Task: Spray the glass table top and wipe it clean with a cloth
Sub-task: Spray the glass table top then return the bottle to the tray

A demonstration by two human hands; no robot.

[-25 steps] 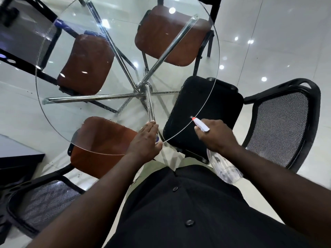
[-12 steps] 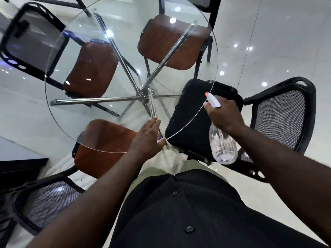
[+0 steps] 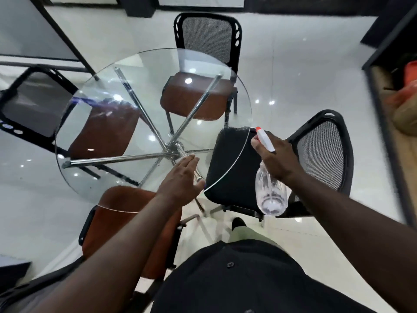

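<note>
We record the left hand (image 3: 180, 177) still laid flat, fingers straight, on the near rim of the glass table top (image 3: 146, 73), while the right hand (image 3: 277, 157), gripping the spray bottle (image 3: 269, 195), has risen to the right edge with its nozzle facing the glass, so spraying appears imminent.

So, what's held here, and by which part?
Right hand grips the bottle at its neck. Left hand lies flat on the table, gripping nothing visible.
</note>
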